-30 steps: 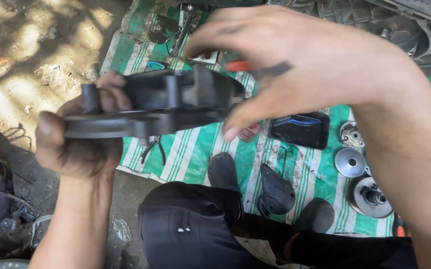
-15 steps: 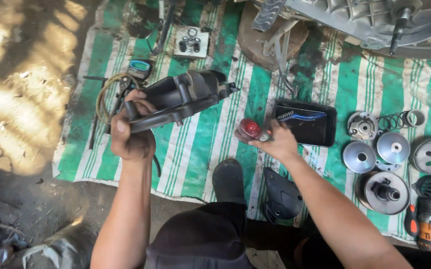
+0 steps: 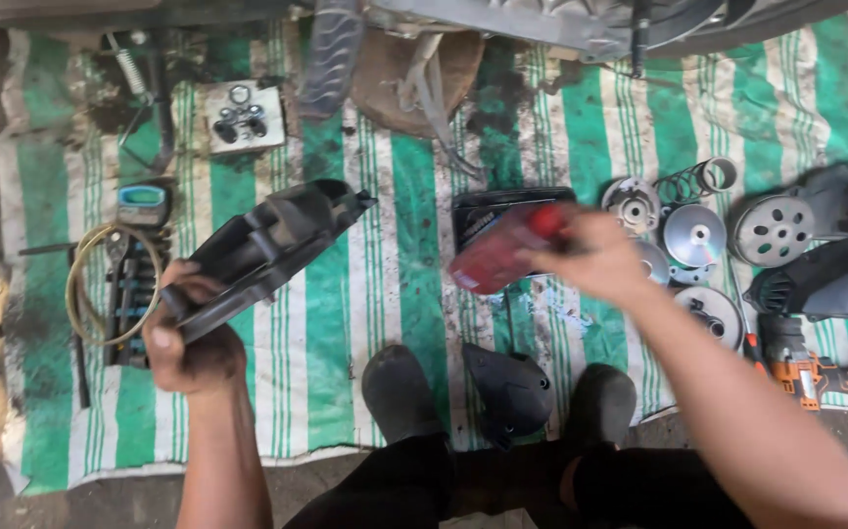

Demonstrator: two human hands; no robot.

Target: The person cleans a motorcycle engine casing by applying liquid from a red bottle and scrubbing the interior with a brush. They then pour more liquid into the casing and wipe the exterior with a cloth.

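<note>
- Hands well apart above the green-and-white striped mat (image 3: 385, 294).
- Left hand (image 3: 189, 338) clamps one end of a long black plastic housing (image 3: 267, 245), holding it tilted over the mat.
- Right hand (image 3: 590, 257) grips a red container (image 3: 497, 253), blurred, in front of a black tray (image 3: 502, 201).
- Metal discs (image 3: 693, 235) lie just right of it; ring of cable (image 3: 111, 284) sits beside the left hand.
</note>
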